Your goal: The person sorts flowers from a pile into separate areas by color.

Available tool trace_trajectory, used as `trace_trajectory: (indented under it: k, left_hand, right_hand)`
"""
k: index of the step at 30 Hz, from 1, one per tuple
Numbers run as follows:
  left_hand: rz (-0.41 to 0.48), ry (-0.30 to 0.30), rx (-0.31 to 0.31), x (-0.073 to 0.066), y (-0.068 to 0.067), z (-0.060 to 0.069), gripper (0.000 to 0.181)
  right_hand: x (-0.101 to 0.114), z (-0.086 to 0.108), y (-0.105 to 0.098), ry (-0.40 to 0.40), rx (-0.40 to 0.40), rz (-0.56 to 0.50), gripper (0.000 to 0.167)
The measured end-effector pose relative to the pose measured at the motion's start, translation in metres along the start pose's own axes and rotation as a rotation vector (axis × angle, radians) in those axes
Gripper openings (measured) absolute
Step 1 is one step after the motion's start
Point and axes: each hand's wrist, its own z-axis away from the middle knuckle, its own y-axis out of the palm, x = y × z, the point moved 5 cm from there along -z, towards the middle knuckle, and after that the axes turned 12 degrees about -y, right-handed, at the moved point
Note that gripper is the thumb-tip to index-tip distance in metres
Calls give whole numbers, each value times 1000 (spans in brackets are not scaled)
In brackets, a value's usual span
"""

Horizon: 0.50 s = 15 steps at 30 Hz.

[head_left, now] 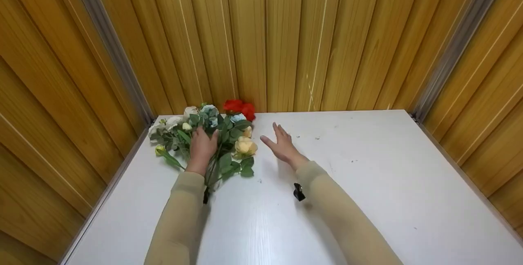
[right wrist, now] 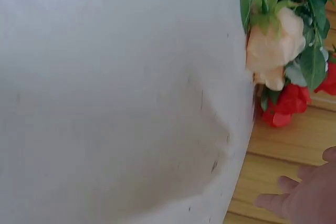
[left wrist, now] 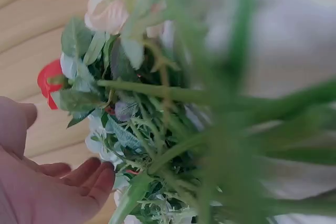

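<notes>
A pile of artificial flowers with green leaves and long stems lies at the table's back left. It has red flowers (head_left: 247, 111), peach roses (head_left: 245, 146), white flowers (head_left: 173, 122), pale blue flowers (head_left: 238, 118) and a yellow bud (head_left: 159, 150). Over the middle of the pile is my left hand (head_left: 203, 145), thumb apart from the fingers; in the left wrist view this hand (left wrist: 58, 182) has its fingertips beside the leaves, and blurred stems (left wrist: 231, 129) cross in front. My right hand (head_left: 282, 144) hovers right of the peach roses, fingers spread, holding nothing.
The white table (head_left: 367, 183) bears small dark marks. Wood-patterned panels (head_left: 282, 40) stand behind it and on both sides, with grey corner posts (head_left: 110, 40). A small black piece (head_left: 299, 192) is by the right sleeve, another (head_left: 206, 195) by the left.
</notes>
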Motion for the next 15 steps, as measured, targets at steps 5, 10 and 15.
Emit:
trace_trajectory:
  k: [5,10,15]
  left_hand:
    - [-50,-76,76,8,7,13,70]
    - [-155,-97,166,15,13,22,32]
    - [-166,-102,228,17,18,24,44]
  right_hand:
    - [19,8,27,-49,31,-126,83]
    - [32,18,49,-81,12,-300,69]
    - [40,30,66,-110,-35,-435,53]
